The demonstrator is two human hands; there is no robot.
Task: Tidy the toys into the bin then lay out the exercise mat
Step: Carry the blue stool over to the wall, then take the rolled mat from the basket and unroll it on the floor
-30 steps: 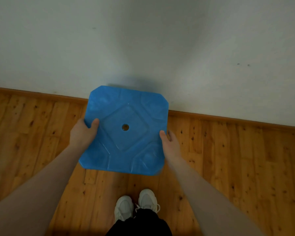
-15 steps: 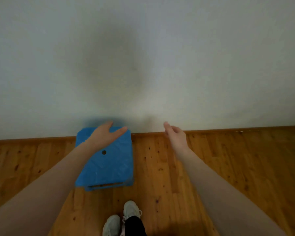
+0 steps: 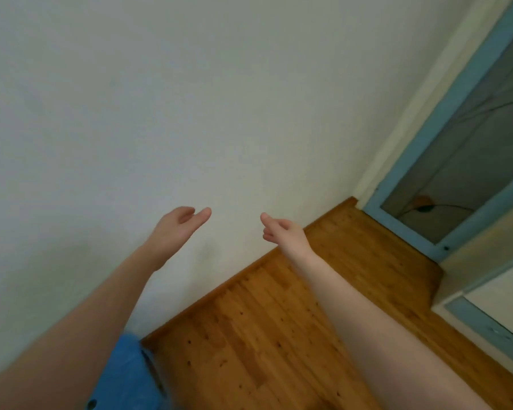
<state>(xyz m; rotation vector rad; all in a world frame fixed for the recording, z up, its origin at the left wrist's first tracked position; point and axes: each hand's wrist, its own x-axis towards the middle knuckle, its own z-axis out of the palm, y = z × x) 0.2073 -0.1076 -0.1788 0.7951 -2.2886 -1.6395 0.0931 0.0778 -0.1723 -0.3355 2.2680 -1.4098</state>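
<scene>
A blue plastic bin [image 3: 128, 377] stands upside down on the wooden floor against the wall at the lower left, partly hidden by my left forearm. My left hand [image 3: 179, 224] is raised in front of the wall, fingers relaxed, holding nothing. My right hand [image 3: 282, 229] is raised beside it, fingers loosely curled, also empty. Both hands are well above and away from the bin. No toys or exercise mat are in view.
A pale wall [image 3: 190, 99] fills most of the view. Wooden floor [image 3: 279, 335] runs along its base toward a corner. A blue-framed glass door [image 3: 462, 161] stands at the right, with a pale panel [image 3: 486, 261] below it.
My hands let go of the blue bin, which now stands on the floor by the wall. Both hands rose away from it, and my view swung up and to the right.
</scene>
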